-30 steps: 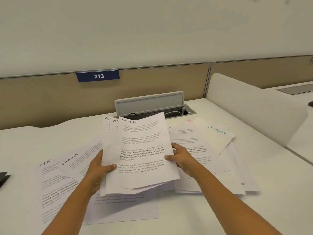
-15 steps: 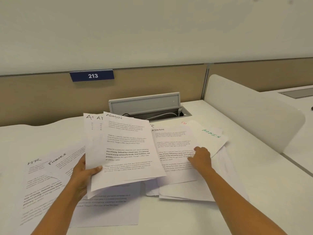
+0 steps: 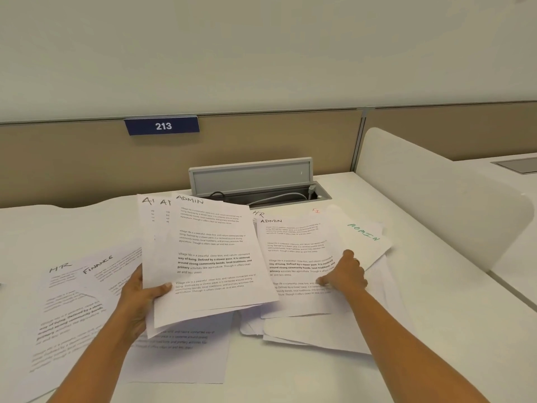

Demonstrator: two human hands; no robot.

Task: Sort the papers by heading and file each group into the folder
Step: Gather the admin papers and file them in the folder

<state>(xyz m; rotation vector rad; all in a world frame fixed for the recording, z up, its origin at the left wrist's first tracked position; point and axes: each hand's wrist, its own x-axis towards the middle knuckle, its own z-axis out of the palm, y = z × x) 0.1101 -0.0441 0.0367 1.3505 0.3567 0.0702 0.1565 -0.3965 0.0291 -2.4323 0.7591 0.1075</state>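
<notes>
My left hand (image 3: pixel 139 298) grips a fanned bundle of sheets headed ADMIN (image 3: pixel 209 251), lifted above the desk. My right hand (image 3: pixel 345 274) rests on a loose pile at the right, its thumb and fingers pinching the right edge of the top sheet headed ADMIN in black (image 3: pixel 293 257). A sheet with ADMIN in green (image 3: pixel 363 237) sticks out beyond that hand, and an HR heading peeks out behind the pile. At the left lie an HR sheet (image 3: pixel 61 295) and a FINANCE sheet (image 3: pixel 101 271). No folder is visible.
An open cable hatch with a raised grey lid (image 3: pixel 250 177) sits behind the papers. A white curved divider (image 3: pixel 436 193) bounds the desk on the right. A beige partition carries a blue 213 plate (image 3: pixel 162 125). More sheets lie under my left forearm.
My right hand let go of the held ADMIN bundle and moved right onto the pile, where it now pinches the top sheet. My left hand keeps the bundle, shifted slightly left.
</notes>
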